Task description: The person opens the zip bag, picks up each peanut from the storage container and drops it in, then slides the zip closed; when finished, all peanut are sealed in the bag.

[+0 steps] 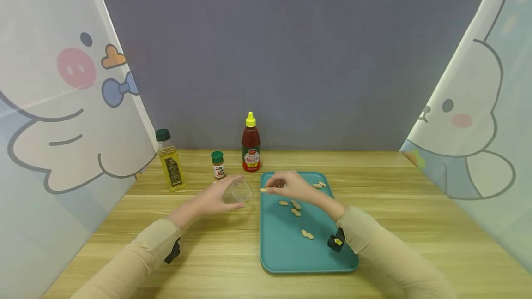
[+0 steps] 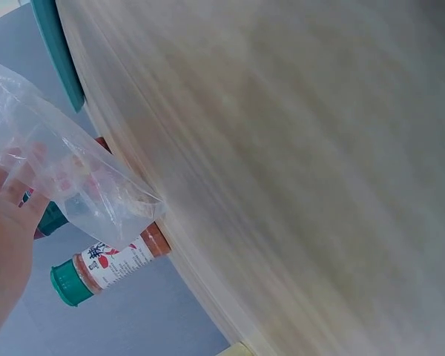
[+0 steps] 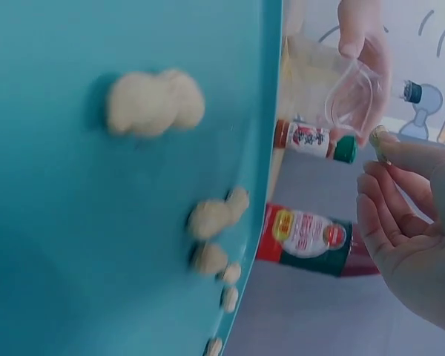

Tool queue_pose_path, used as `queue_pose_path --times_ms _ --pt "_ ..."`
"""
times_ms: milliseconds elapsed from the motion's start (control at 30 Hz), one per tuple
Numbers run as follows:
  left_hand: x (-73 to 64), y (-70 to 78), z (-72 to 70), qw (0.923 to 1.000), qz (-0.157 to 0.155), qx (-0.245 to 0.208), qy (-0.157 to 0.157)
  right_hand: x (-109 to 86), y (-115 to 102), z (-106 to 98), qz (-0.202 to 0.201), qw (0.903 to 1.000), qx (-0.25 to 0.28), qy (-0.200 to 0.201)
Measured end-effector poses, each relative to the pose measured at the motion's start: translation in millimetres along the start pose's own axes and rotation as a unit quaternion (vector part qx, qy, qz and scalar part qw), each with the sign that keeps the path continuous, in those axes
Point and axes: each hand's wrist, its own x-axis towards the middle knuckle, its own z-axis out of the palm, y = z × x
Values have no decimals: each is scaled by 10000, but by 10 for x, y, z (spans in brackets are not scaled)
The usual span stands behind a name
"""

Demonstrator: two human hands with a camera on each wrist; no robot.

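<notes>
My left hand (image 1: 214, 199) grips a clear plastic bag (image 1: 245, 191), its mouth spread toward the tray. In the left wrist view the bag (image 2: 74, 163) hangs above the wooden table. My right hand (image 1: 294, 185) pinches a peanut in its shell (image 1: 263, 190) between thumb and fingertips, over the tray's left edge and just right of the bag. In the right wrist view that peanut (image 3: 380, 138) is near the bag's opening. Several peanuts lie on the teal tray (image 1: 287, 253), among them a close one (image 3: 152, 102) and another nearer the front (image 1: 307, 234).
Behind the left hand stand a yellow oil bottle (image 1: 172, 167) and a small green-capped seasoning jar (image 1: 218, 166). A red sauce bottle (image 1: 251, 149) with a yellow nozzle is just beyond the tray. A grey panel (image 1: 266, 59) closes off the table's back.
</notes>
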Motion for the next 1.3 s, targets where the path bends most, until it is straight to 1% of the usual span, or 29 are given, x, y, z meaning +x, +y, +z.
queue_pose_path --times_ms 133,300,533,667,933,1133,1300 --pt "6 3 0 10000 25 -14 -7 123 -33 91 -126 9999 -51 -19" --pt "6 9 -6 10000 27 -35 -9 250 -100 194 -162 9998 -87 -32" --pt "4 22 -15 9998 147 -83 71 334 -173 310 -56 9997 -116 -187" --pt "0 32 -21 9996 215 -98 134 337 -202 339 -67 9997 -136 -178" --pt "-4 18 -13 9997 140 -164 98 313 -213 340 -56 9997 -191 -140" --pt "-4 -12 -4 9997 146 -186 90 280 -196 311 -101 9999 -59 -128" --pt "-2 -11 -12 9997 135 -222 46 216 -202 269 -125 9999 12 -114"
